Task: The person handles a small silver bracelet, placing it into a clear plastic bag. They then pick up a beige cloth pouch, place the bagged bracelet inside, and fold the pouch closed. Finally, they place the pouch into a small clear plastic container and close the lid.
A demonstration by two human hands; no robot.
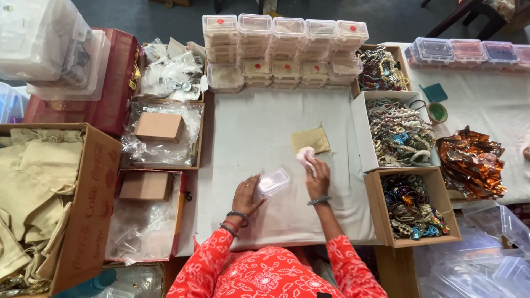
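Observation:
My left hand (247,194) grips a small clear plastic box with a lid (273,182), holding it just above the white tablecloth (254,132). My right hand (317,175) is closed on a small pale pink wad, cloth or paper (306,156), right beside the box. A flat beige cloth pouch (311,139) lies on the cloth just beyond my right hand. Both wrists carry bangles.
Stacks of lidded clear boxes (284,52) line the far edge. Cardboard boxes of beaded jewellery (398,132) (414,207) stand at the right, with crumpled orange foil (470,163) beyond. At the left are trays of plastic bags (163,132) and a carton of beige pouches (38,182).

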